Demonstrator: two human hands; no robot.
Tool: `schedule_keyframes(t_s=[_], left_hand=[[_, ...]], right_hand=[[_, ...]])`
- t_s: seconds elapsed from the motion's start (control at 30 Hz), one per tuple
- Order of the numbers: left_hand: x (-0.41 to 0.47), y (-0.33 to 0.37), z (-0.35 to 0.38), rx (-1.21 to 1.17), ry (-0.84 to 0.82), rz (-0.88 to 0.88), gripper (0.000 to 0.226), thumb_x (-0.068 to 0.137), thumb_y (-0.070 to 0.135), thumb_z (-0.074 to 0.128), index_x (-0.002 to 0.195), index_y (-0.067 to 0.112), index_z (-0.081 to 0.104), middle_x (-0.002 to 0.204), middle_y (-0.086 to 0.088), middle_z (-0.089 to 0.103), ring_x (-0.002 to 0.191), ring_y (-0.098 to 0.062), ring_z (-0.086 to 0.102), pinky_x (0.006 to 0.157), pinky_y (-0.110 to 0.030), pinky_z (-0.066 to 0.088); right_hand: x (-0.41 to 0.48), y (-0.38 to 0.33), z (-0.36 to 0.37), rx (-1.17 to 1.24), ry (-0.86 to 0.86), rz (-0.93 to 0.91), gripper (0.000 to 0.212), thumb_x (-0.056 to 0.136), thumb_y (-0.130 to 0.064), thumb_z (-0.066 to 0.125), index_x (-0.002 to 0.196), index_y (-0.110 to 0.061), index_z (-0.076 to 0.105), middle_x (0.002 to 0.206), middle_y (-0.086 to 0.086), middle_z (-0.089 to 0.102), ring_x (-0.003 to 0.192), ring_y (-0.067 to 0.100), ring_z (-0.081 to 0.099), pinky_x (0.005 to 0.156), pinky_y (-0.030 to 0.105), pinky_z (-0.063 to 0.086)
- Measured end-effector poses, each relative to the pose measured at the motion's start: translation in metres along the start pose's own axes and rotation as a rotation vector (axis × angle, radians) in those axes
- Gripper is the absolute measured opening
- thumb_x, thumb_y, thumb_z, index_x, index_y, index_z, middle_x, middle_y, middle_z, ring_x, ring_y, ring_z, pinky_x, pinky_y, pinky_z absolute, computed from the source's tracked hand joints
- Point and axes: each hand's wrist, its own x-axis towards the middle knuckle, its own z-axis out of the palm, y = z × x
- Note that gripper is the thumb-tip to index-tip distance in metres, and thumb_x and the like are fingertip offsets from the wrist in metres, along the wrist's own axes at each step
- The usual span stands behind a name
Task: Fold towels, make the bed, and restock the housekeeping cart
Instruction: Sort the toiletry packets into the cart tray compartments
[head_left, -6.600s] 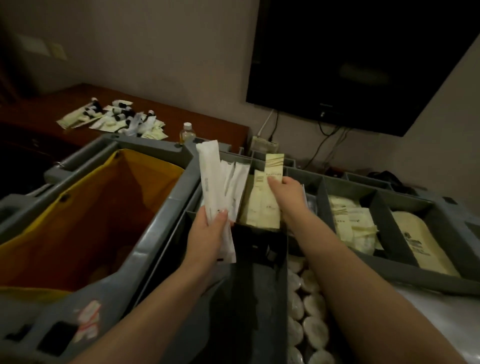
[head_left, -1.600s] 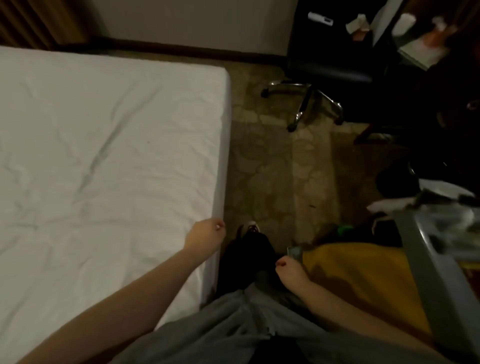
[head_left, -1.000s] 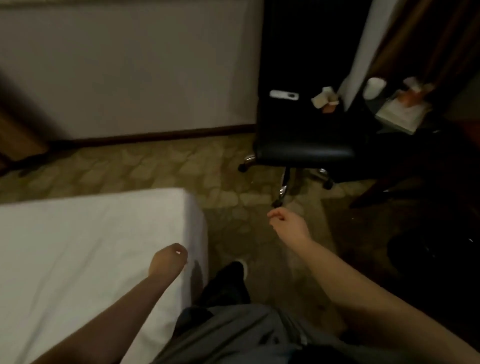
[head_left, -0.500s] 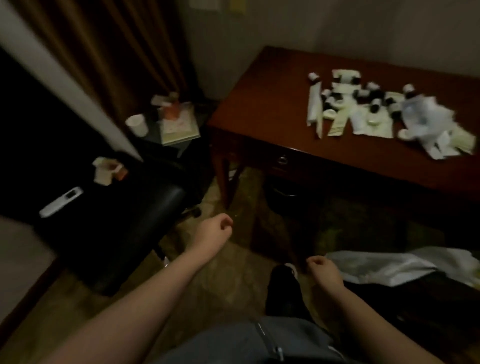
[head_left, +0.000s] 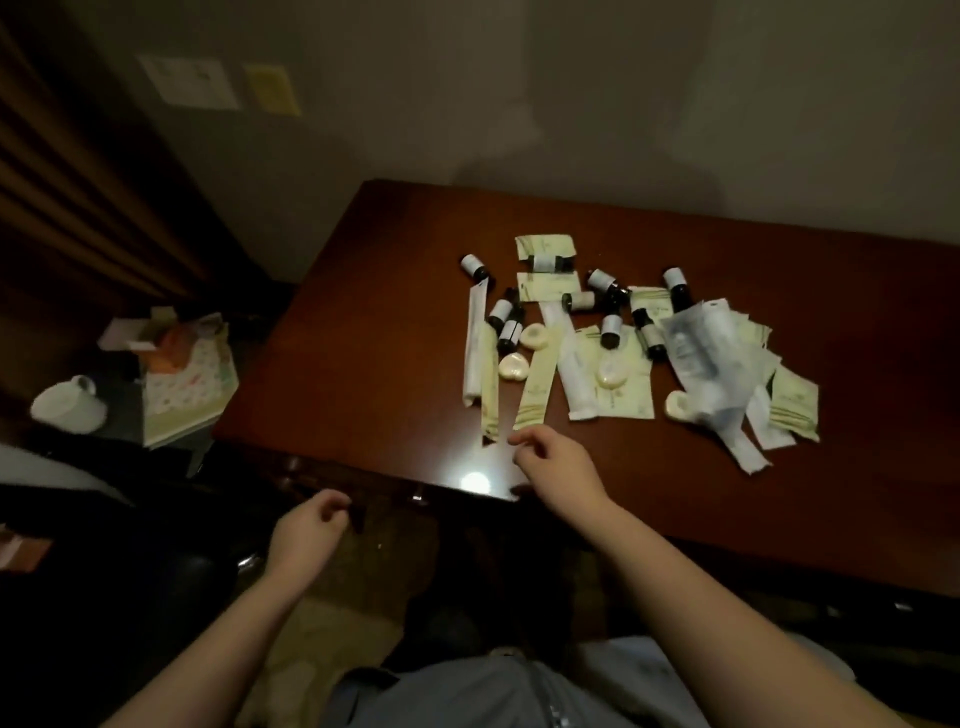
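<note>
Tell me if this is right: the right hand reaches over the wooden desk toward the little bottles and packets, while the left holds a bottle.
Not quite. The head view shows the left hand holding nothing, loosely curled short of the desk. The right hand does reach over the desk toward the bottles and packets.

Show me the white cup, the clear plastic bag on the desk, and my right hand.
white cup (head_left: 67, 411), head view, on its outer wall.
clear plastic bag (head_left: 698, 348), head view, on its flat middle.
right hand (head_left: 563, 467), head view, back of the hand.
</note>
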Motion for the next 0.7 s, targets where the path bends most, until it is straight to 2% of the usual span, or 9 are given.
schedule_keyframes(t_s=[0.1,0.23,0.27,0.33,0.43,0.53,0.6,0.63,0.7], left_hand=[[0.043,0.041,-0.01,0.029,0.032,0.052,0.022,0.097,0.019,0.049,0.115,0.017,0.06,0.096,-0.001,0.063,0.072,-0.025,0.063,0.066,-0.039,0.052],[0.102,0.116,0.004,0.068,0.057,0.201,0.028,0.097,0.024,0.046,0.124,0.023,0.053,0.11,-0.002,0.063,0.069,-0.022,0.062,0.053,-0.029,0.043],[0.114,0.138,0.01,0.083,0.055,0.25,0.032,0.097,0.024,0.047,0.129,0.024,0.049,0.114,-0.003,0.062,0.075,-0.019,0.062,0.057,-0.028,0.046],[0.134,0.183,0.025,0.12,0.066,0.372,0.045,0.095,0.025,0.05,0.139,0.021,0.04,0.13,-0.005,0.053,0.105,-0.018,0.057,0.085,-0.03,0.048],[0.159,0.238,0.05,0.327,0.025,0.533,0.064,0.093,0.042,0.048,0.148,0.026,0.021,0.15,-0.008,0.027,0.137,-0.026,0.028,0.109,-0.042,0.029],[0.181,0.266,0.076,0.517,-0.079,0.523,0.072,0.093,0.058,0.035,0.151,0.03,0.004,0.159,-0.01,0.0,0.146,-0.03,0.004,0.115,-0.051,0.011],[0.189,0.269,0.091,0.594,-0.137,0.465,0.072,0.093,0.061,0.029,0.151,0.031,-0.001,0.159,-0.012,-0.008,0.146,-0.032,-0.002,0.114,-0.055,0.006],[0.191,0.267,0.095,0.609,-0.136,0.435,0.071,0.094,0.061,0.027,0.151,0.03,0.0,0.159,-0.014,-0.007,0.146,-0.033,-0.001,0.114,-0.055,0.008],[0.194,0.26,0.097,0.58,-0.064,0.412,0.065,0.096,0.056,0.028,0.151,0.028,0.008,0.156,-0.016,0.01,0.143,-0.033,0.013,0.112,-0.052,0.017]], right_hand=[[0.032,-0.003,-0.017,-0.085,0.067,0.006,0.024,0.092,-0.016,0.047,0.111,-0.023,0.06,0.083,-0.002,0.061,0.08,0.02,0.063,0.065,0.029,0.047],[0.077,0.003,-0.052,-0.171,0.194,0.109,0.035,0.093,-0.022,0.05,0.128,-0.021,0.05,0.109,0.0,0.059,0.094,0.016,0.057,0.075,0.028,0.044],[0.088,0.005,-0.061,-0.211,0.236,0.138,0.039,0.092,-0.022,0.051,0.131,-0.02,0.047,0.116,0.003,0.057,0.102,0.018,0.056,0.08,0.029,0.044],[0.113,0.009,-0.076,-0.308,0.348,0.17,0.049,0.09,-0.024,0.053,0.137,-0.018,0.041,0.13,0.008,0.049,0.118,0.024,0.048,0.092,0.035,0.042],[0.146,0.01,-0.091,-0.481,0.437,0.224,0.061,0.089,-0.036,0.052,0.143,-0.019,0.031,0.142,0.009,0.037,0.127,0.03,0.035,0.099,0.041,0.036],[0.174,0.013,-0.1,-0.633,0.426,0.213,0.066,0.088,-0.046,0.049,0.145,-0.024,0.026,0.149,0.01,0.029,0.135,0.033,0.025,0.105,0.046,0.029],[0.193,0.016,-0.104,-0.729,0.376,0.211,0.069,0.089,-0.052,0.044,0.149,-0.028,0.019,0.155,0.01,0.019,0.142,0.036,0.013,0.111,0.052,0.018],[0.201,0.018,-0.106,-0.759,0.357,0.217,0.07,0.09,-0.054,0.042,0.15,-0.029,0.015,0.157,0.009,0.013,0.143,0.037,0.007,0.112,0.054,0.014],[0.214,0.027,-0.108,-0.789,0.343,0.243,0.072,0.09,-0.058,0.037,0.151,-0.029,0.009,0.159,0.007,0.007,0.143,0.039,0.004,0.113,0.056,0.01]])
